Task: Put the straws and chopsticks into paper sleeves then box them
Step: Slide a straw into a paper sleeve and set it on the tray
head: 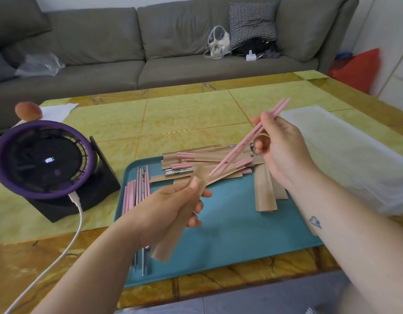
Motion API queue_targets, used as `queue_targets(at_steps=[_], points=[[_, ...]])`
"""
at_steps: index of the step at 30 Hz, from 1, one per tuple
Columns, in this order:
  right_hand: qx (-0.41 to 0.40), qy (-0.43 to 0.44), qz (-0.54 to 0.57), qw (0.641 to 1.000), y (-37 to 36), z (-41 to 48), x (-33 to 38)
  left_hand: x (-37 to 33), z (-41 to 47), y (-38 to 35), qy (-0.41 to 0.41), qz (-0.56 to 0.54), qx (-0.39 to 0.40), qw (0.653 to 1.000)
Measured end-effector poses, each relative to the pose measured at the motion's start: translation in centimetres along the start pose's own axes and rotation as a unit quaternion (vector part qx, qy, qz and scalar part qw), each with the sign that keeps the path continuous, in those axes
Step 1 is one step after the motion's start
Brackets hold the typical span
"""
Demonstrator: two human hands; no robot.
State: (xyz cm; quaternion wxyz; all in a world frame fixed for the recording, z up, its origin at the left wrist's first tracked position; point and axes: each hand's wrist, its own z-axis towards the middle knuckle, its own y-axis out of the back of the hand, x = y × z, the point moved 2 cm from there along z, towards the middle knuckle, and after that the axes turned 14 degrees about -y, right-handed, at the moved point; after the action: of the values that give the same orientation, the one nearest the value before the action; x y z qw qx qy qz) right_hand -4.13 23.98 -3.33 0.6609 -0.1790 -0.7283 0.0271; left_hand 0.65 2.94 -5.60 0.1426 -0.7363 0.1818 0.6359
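As the right hand (282, 146) pinches a pair of slim pink chopsticks (236, 148) between thumb and fingers, their tips slant down just beside the upper end of a flat brown kraft-paper sleeve (167, 242), which the left hand (171, 207) grips above a smooth teal plastic tray (230, 241). Behind them on the tray lies a loose heap of filled paper sleeves (205, 158) with pink ends poking out, and empty brown sleeves (266, 191) lie just to its right. Bare pink chopsticks and thin steel straws (138, 189) line the tray's left edge, partly hidden by the left wrist. A translucent white plastic box (345, 152) sits on the glossy yellow-green stone-patterned table (191, 109) beyond the right forearm. A round purple-rimmed desk fan (42, 159) stands at left, a white cable plugged in.
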Motion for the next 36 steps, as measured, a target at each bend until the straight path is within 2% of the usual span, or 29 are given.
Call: queue_targets(at_steps=[8,11,14,16,19,22,30,32,34,36], points=[[0.013,-0.035,-0.01,0.999,-1.0,-0.7,-0.7,0.0,-0.2,0.0,-0.032,0.048,0.041,0.997],[0.072,-0.059,-0.057,0.994,-1.9,-1.1,-1.7,-0.2,-0.2,0.0,-0.048,0.017,0.032,0.998],[0.17,-0.104,-0.139,0.97,-2.8,-1.7,-2.6,-0.2,-0.3,0.0,-0.049,0.025,0.035,0.998],[0.193,-0.119,-0.143,0.963,-2.9,-1.8,-2.6,-0.1,-0.3,0.1,-0.042,0.034,0.037,0.998],[0.14,-0.121,-0.072,0.98,-2.1,-1.2,-1.6,0.0,-0.3,0.3,-0.035,0.045,0.046,0.997],[0.08,-0.102,-0.057,0.99,-1.2,-0.8,-0.9,0.1,-0.4,0.3,-0.036,0.064,0.052,0.996],[0.161,-0.063,-0.235,0.957,-2.9,-2.2,-2.4,0.2,-0.3,0.6,-0.034,0.039,0.041,0.998],[0.151,-0.059,-0.257,0.953,-2.8,-2.2,-2.0,0.2,-0.3,0.7,-0.033,0.045,0.042,0.998],[0.101,-0.051,-0.222,0.969,-2.0,-1.7,-1.0,0.3,-0.2,0.8,-0.032,0.047,0.035,0.998],[0.063,-0.063,-0.082,0.993,-0.9,-1.1,0.0,0.2,-0.3,0.8,-0.031,0.064,0.038,0.997]])
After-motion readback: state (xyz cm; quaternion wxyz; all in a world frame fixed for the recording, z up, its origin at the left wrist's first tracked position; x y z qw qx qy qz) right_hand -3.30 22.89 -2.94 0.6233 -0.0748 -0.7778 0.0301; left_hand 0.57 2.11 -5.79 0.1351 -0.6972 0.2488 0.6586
